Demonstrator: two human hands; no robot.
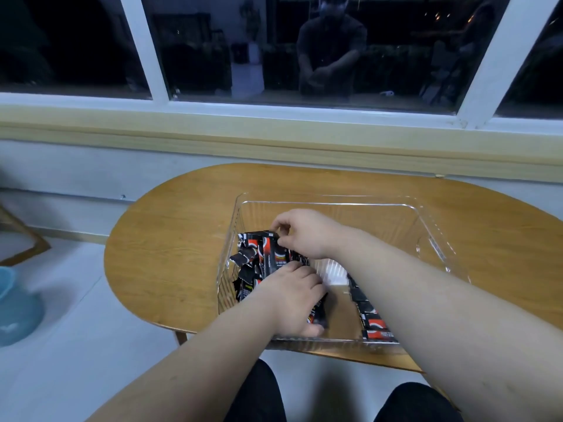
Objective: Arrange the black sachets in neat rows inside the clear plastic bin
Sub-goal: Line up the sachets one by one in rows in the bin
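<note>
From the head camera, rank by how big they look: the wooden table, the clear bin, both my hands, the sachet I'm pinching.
1. wooden table
2. clear bin
3. left hand and right hand: look alike, left nearer the camera, so unranked
4. pinched sachet, partly hidden

The black sachets point(268, 257) carry red panels, white curved marks and small white print. The clear bin point(335, 204) is colourless, its side walls lined with fine vertical ribs, and a white ribbed piece point(330, 271) shows inside it. The worktop point(170, 254) is honey-brown wood with a long, faint grain. The window frame point(143, 47) is white, the sill point(274, 129) pale yellow wood, the wall point(76, 178) light grey. A light blue object point(15, 312) sits on the pale grey floor point(91, 330). The trousers point(259, 391) are black.
</note>
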